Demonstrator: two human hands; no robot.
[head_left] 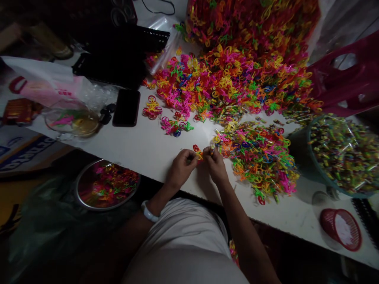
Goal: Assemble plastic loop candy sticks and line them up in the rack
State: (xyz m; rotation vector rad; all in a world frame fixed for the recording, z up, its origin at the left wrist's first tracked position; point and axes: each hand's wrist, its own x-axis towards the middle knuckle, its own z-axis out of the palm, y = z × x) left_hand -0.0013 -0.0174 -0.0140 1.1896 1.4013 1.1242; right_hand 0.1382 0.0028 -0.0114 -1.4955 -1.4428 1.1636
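Observation:
My left hand (180, 169) and my right hand (216, 165) meet over the white table (139, 146) near its front edge. Both pinch one small red and yellow plastic toy piece (197, 152) between their fingertips. Just right of my right hand lies a heap of bright plastic pieces (260, 157). A much bigger pile of the same pieces (231, 79) spreads across the back of the table. Two small clusters (152, 107) (174, 126) lie apart, ahead of my hands.
A black phone (126, 107) and a glass bowl (72, 123) lie at the left. A metal bowl of pieces (105, 189) sits below the table edge. A green basin of small wrapped items (337, 154), a red strainer (343, 228) and a red plastic stool (346, 79) stand at the right.

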